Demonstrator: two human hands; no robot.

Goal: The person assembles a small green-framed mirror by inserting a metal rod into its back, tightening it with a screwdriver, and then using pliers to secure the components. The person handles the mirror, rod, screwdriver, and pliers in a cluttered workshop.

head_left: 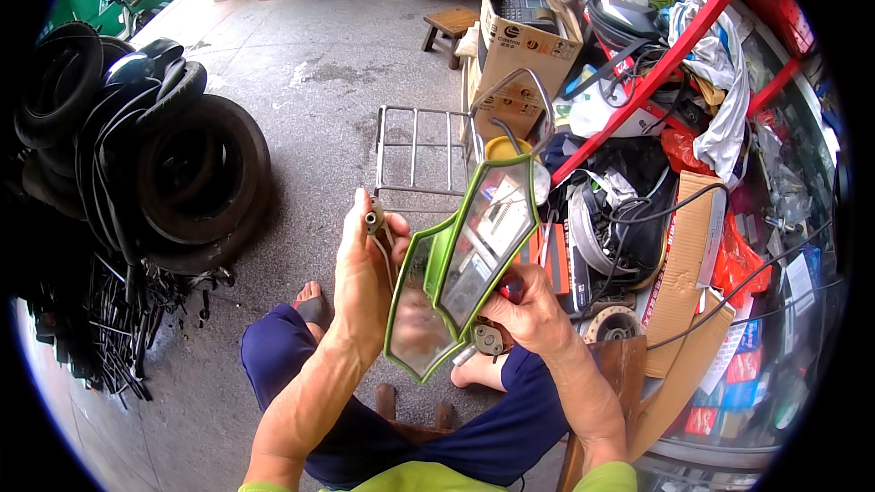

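Green-framed mirror pair: long axis slants away rightward. Right hand — nearer — grips its lower right edge; left hand, just left of it, holds a metal fitting.

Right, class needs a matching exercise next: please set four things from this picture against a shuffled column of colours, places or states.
Column one
1. mirrors
2. tyres
3. stool
4. trousers

Column two
A. dark blue, on the seated person
B. low and wooden, standing near the top of the picture
C. edged in bright green
D. black, piled at the left

Pairs: 1-C, 2-D, 3-B, 4-A
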